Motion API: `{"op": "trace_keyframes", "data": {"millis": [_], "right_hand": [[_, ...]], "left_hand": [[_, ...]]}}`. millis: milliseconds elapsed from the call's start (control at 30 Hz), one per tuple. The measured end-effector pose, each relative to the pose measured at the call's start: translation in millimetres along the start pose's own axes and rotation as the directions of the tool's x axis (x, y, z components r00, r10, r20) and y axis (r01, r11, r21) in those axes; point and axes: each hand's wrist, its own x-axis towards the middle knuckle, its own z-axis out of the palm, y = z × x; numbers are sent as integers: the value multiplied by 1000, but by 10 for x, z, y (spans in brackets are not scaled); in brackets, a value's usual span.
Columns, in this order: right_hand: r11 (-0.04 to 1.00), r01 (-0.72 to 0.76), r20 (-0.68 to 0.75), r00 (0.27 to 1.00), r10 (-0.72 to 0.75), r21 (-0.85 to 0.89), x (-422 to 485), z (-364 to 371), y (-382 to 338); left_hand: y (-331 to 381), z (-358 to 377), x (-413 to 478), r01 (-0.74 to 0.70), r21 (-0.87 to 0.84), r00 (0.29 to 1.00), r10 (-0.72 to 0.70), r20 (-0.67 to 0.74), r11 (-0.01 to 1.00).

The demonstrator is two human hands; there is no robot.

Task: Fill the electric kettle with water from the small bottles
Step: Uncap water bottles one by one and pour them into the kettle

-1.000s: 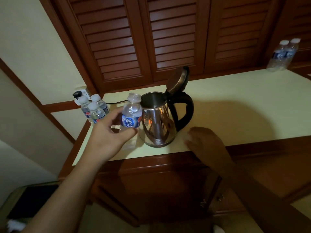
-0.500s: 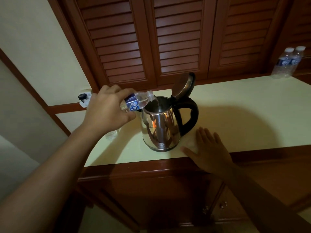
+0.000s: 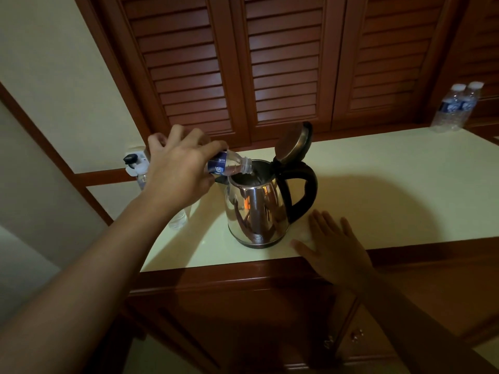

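A steel electric kettle (image 3: 256, 209) with a black handle stands on the cream countertop (image 3: 378, 184), its lid (image 3: 294, 141) swung up. My left hand (image 3: 178, 171) grips a small water bottle (image 3: 229, 166) tipped almost flat, its uncapped mouth over the kettle's opening. My right hand (image 3: 332, 249) lies flat with fingers spread on the counter's front edge, just right of the kettle's base and not touching it. Other small bottles (image 3: 178, 217) behind my left arm are mostly hidden.
Two more bottles (image 3: 456, 109) stand at the far right back of the counter. A wall socket with a black plug (image 3: 132, 160) sits at the left. Louvred wooden doors (image 3: 270, 63) rise behind the counter; wooden cabinets lie below it.
My left hand lifted the bottle from upright beside the kettle and tipped it over the opening. My right hand flattened and spread its fingers beside the kettle's base.
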Motion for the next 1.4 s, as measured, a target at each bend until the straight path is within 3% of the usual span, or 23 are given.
{"op": "trace_keyframes", "data": {"millis": [1033, 1133, 1267, 1333, 1400], "right_hand": [[925, 167, -251, 965, -82, 340, -109, 14, 93], [911, 192, -301, 950, -80, 365, -150, -4, 70], [883, 182, -300, 953, -50, 432, -207, -63, 48], [864, 140, -291, 957, 8, 484, -211, -190, 9], [819, 76, -257, 962, 89, 568, -250, -355, -44]], "left_hand": [[119, -75, 246, -267, 239, 951, 295, -88, 934], [100, -126, 218, -237, 248, 963, 262, -71, 939], [50, -152, 85, -104, 209, 994, 111, -20, 972], [35, -133, -64, -9, 84, 999, 13, -39, 996], [90, -133, -265, 82, -146, 996, -88, -29, 986]]}}
